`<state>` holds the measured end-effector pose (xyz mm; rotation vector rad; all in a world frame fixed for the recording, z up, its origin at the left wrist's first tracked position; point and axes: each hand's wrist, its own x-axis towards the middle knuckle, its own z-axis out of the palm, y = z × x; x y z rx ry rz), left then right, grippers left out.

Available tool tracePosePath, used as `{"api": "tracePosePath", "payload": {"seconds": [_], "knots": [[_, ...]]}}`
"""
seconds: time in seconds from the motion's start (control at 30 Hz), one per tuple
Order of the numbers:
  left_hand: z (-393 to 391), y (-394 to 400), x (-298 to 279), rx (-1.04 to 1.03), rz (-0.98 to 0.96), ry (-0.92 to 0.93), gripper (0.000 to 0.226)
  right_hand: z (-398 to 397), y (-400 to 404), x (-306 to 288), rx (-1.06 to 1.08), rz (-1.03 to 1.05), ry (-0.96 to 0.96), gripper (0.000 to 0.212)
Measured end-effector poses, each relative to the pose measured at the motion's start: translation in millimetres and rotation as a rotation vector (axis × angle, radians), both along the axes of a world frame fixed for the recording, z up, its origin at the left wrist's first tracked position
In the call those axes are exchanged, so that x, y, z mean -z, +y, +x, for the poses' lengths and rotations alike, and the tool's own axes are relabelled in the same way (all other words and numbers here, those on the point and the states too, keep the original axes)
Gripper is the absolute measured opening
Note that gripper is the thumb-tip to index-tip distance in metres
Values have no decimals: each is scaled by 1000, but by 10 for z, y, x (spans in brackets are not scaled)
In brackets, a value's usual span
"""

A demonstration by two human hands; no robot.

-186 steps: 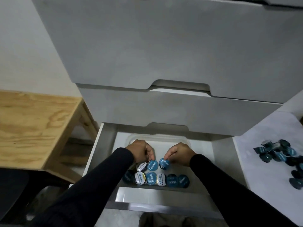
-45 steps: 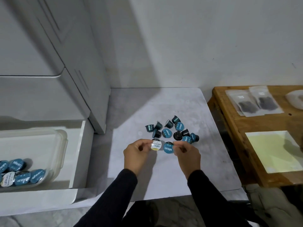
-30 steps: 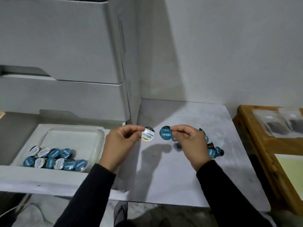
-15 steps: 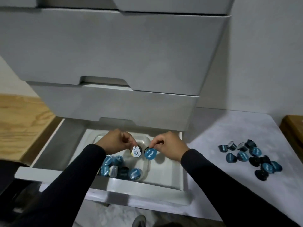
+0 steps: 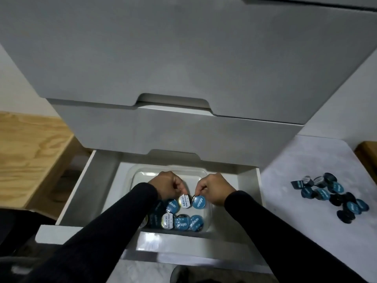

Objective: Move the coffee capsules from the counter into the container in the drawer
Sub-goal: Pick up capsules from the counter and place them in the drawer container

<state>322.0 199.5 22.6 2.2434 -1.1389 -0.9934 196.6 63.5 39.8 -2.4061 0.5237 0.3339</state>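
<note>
Both hands reach into the clear plastic container point(image 5: 130, 176) in the open bottom drawer point(image 5: 81, 193). My left hand point(image 5: 167, 185) pinches a white-lidded capsule point(image 5: 184, 201). My right hand point(image 5: 214, 187) pinches a blue-lidded capsule point(image 5: 199, 202). Both capsules hang low inside the container, just behind the row of stored capsules point(image 5: 183, 221) along its front wall. A heap of several blue and dark capsules point(image 5: 330, 196) lies on the white counter point(image 5: 295, 201) to the right.
Two closed grey drawer fronts point(image 5: 183, 135) overhang the open drawer from behind. A wooden table point(image 5: 24, 156) stands on the left. Another wooden edge point(image 5: 367, 156) shows at far right beyond the counter.
Both hands carried one capsule each from the counter leftward to the drawer and have lowered them into the container behind the stored row.
</note>
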Motion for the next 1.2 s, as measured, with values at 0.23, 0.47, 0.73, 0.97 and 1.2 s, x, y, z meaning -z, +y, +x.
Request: {"api": "tracePosePath", "payload": {"seconds": [0.23, 0.47, 0.73, 0.97, 1.2], "knots": [[35, -18, 24, 95, 22, 29, 22, 71, 51, 41, -51, -35, 66, 32], [40, -12, 33, 155, 46, 8, 17, 34, 124, 60, -51, -61, 36, 31], [-27, 24, -69, 147, 39, -85, 11, -55, 175, 50, -16, -86, -1, 27], [-373, 132, -242, -16, 52, -273, 32, -280, 334, -7, 110, -340, -370, 27], [-985, 142, -408, -199, -156, -452, 46, -606, 467, -94, 232, -604, -543, 48]]}}
